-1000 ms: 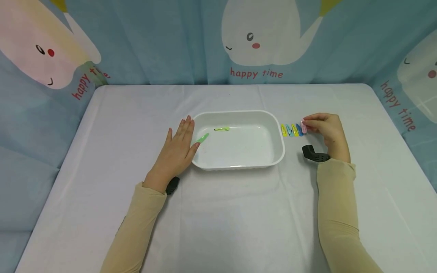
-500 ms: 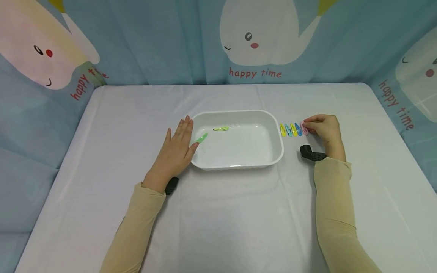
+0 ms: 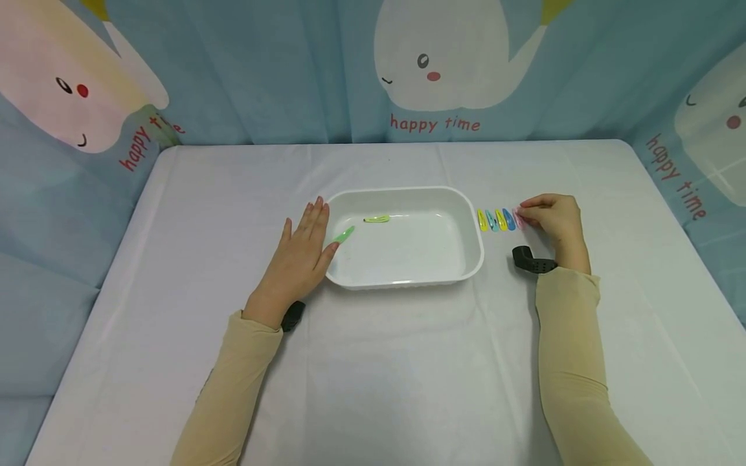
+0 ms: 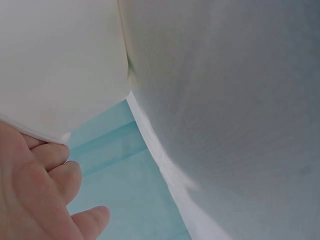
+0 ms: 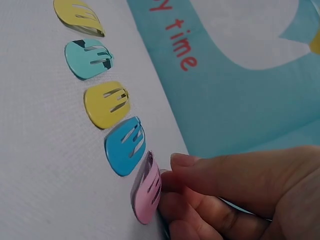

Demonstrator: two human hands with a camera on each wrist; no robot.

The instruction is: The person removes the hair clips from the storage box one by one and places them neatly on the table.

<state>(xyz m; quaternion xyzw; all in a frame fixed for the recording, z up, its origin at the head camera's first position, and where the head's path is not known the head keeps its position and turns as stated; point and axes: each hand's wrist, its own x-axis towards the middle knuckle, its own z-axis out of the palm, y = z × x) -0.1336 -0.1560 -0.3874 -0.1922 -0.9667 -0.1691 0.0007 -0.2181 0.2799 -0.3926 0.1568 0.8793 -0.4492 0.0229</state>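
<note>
One hand, the left hand (image 3: 296, 254), is resting, fingers straight, on the rim of the tray (image 3: 408, 255), left of centre. Inside, a green clip (image 3: 346, 233) and a lime clip (image 3: 376, 219) are lying mid-frame. Right of centre on the table (image 3: 384, 375), a yellow clip (image 3: 482, 221), teal clip (image 5: 82, 62), second yellow clip (image 5: 99, 109) and blue clip (image 5: 119, 155) are forming a row; at its right end the right hand (image 3: 558, 223) is pinching a tilted pink clip (image 5: 144, 204).

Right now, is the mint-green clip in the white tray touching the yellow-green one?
Apart. The head view shows bare floor of the white tray between the mint-green clip and the yellow-green clip.
</note>
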